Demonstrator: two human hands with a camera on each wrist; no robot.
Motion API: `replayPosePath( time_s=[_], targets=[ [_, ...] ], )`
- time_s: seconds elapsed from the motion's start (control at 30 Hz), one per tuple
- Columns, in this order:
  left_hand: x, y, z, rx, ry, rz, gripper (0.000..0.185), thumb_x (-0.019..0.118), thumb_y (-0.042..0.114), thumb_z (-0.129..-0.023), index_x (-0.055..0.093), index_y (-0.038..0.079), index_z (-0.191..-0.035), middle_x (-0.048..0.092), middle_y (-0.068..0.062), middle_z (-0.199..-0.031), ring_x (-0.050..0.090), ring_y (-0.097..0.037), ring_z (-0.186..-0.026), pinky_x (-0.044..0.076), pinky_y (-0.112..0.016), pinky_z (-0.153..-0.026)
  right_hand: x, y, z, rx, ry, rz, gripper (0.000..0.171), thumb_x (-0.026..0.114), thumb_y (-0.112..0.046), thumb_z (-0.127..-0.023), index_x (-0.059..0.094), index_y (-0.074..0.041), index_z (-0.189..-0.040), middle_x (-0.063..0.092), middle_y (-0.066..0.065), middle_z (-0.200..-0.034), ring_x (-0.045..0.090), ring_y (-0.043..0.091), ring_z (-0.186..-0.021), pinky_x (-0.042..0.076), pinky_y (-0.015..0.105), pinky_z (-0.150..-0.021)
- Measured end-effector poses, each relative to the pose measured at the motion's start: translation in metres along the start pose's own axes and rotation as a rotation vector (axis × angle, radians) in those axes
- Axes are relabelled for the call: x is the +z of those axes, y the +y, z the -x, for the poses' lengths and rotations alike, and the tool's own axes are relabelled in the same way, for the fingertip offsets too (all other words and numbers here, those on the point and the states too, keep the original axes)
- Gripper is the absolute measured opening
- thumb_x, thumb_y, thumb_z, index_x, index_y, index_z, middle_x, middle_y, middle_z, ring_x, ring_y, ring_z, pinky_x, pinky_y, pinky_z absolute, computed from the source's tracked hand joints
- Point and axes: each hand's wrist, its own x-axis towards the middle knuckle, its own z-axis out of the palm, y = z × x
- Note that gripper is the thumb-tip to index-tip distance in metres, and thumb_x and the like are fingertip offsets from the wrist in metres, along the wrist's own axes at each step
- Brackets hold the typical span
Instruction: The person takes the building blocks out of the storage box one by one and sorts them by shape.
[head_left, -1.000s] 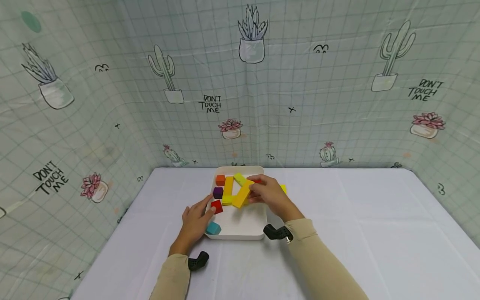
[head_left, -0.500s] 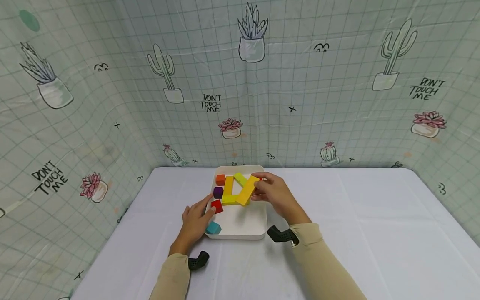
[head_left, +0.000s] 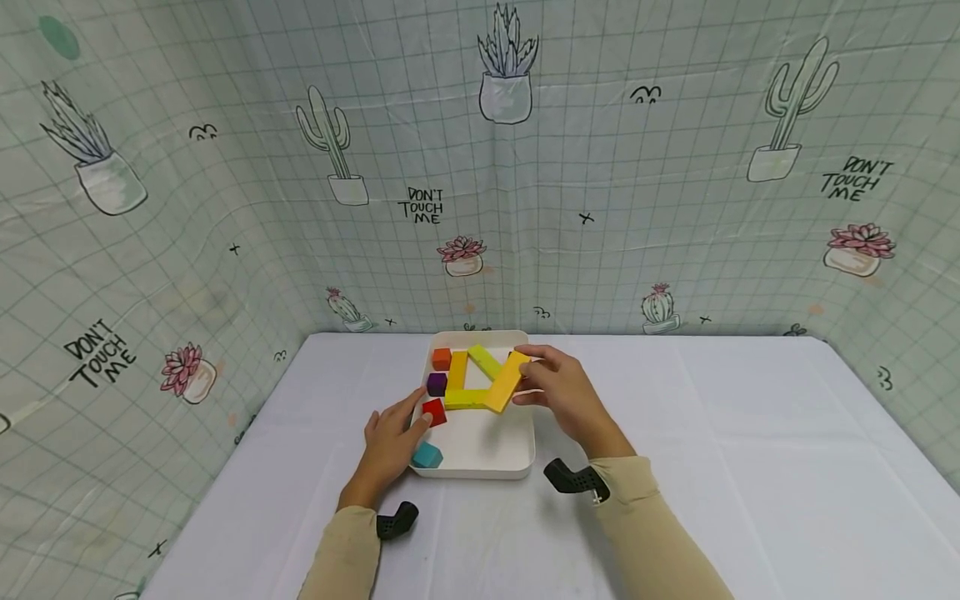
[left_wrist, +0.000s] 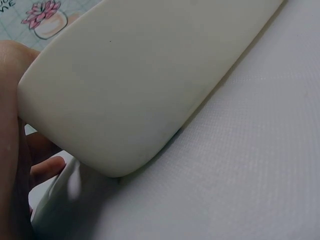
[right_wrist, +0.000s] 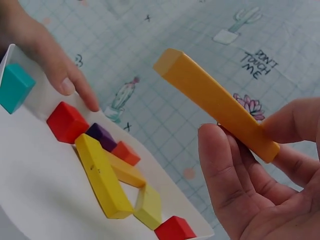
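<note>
While the right hand (head_left: 564, 396) pinches a yellow-orange block (head_left: 507, 383) over the white tray (head_left: 480, 454), the left hand (head_left: 390, 437) rests on its rim, fingers relaxed, cactus-print backdrop (head_left: 585, 150) reading "DON'T TOUCH ME"

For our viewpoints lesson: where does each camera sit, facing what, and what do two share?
Head: head-worn, facing forward and down at the white tray; left hand, right hand, sleeves show.
Left wrist: worn there, facing the tray's outside; part of that hand shows.
Right wrist: worn there, facing the held block and tray; both hands show.
Head and right wrist share the teal block.
</note>
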Motion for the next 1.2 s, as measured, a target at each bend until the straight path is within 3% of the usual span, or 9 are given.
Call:
replayPosePath(
  time_s=[0.5,1.2],
  targets=[
    [0.0,-0.001,0.001,-0.013,-0.002,0.013,0.059,0.056,0.036,-0.101,0.04,0.022,-0.156,0.044,-0.013,-0.154,0.027,-0.039,-0.145,-0.006,-0.064,-0.116,-0.007,-0.001,0.005,0.049,0.099,0.016,0.036,0.057,-0.018,-0.1,0.056,-0.011,-0.135,0.064,0.013,-0.126,0.066,0.031,-0.099,0.06,0.036,-0.081],
    [0.001,-0.001,0.0,-0.003,-0.002,0.007,0.059,0.055,0.036,-0.101,0.039,0.022,-0.156,0.044,-0.012,-0.155,0.027,-0.039,-0.145,-0.006,-0.064,-0.116,-0.03,0.005,0.006,0.105,0.156,0.042,0.041,0.055,-0.025,-0.103,0.056,-0.014,-0.142,0.059,0.012,-0.133,0.062,0.031,-0.106,0.059,0.034,-0.08]
  ],
)
